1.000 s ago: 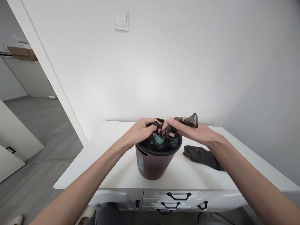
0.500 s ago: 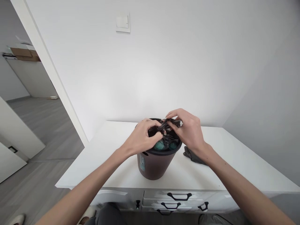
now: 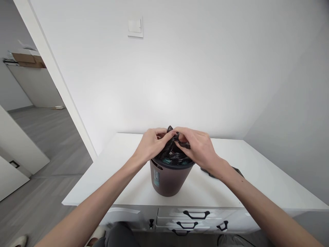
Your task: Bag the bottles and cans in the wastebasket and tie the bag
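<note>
A brown bin [image 3: 169, 181] with a dark rim stands upright on the white cabinet top. Inside it is a black plastic bag [image 3: 177, 157], with something green showing through near the front rim. Above the bin's opening, my left hand [image 3: 154, 143] pinches gathered bag plastic. My right hand [image 3: 196, 143] is closed on another part of the same bag, its fingers against those of my left hand. A twisted bag end sticks up between them. Part of a black plastic piece [image 3: 238, 170] lies on the cabinet top behind my right forearm.
The white cabinet top [image 3: 102, 181] meets a white wall with a light switch [image 3: 135, 26]. Dark handles [image 3: 196, 215] mark the drawers below. At the left are a doorway, a grey floor [image 3: 38, 130] and a cardboard box [image 3: 27, 59] on a distant surface.
Both hands have come together over the bin, my right hand moving left and turning palm down. The gathered bag end now sticks up between the fingers.
</note>
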{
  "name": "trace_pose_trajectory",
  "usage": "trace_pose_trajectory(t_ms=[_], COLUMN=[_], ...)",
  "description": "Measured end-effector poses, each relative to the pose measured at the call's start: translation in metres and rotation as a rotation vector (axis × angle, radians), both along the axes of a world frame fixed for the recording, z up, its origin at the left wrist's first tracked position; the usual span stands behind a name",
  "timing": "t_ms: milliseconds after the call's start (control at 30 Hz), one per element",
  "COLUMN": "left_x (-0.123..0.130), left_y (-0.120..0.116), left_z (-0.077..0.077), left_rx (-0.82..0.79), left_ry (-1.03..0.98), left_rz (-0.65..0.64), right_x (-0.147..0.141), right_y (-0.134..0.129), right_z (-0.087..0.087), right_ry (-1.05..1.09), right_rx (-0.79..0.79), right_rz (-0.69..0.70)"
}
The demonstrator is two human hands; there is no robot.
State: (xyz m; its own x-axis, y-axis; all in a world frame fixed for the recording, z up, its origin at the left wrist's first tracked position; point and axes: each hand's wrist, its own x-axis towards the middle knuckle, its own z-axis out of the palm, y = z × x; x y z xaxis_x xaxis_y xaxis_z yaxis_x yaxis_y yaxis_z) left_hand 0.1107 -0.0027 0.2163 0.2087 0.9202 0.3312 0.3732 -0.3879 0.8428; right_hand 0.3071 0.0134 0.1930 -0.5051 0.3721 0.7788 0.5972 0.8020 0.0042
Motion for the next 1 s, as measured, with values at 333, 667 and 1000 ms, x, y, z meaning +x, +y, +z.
trace_pose_trajectory(t_ms=[333, 667, 1000], left_x=[-0.047, -0.049, -0.017], left_y=[0.050, 0.037, -0.009], left_z=[-0.025, 0.003, 0.033], left_rx=[0.329, 0.287, 0.298], left_ry=[0.588, 0.212, 0.010], left_rz=[0.410, 0.328, 0.107], right_x=[0.016, 0.035, -0.010], right_y=[-0.045, -0.053, 0.008], right_z=[-0.001, 0.000, 0.018], right_ry=[-0.189, -0.043, -0.164], right_rx=[-0.172, -0.489, -0.684], right_rz=[0.137, 0.022, 0.053])
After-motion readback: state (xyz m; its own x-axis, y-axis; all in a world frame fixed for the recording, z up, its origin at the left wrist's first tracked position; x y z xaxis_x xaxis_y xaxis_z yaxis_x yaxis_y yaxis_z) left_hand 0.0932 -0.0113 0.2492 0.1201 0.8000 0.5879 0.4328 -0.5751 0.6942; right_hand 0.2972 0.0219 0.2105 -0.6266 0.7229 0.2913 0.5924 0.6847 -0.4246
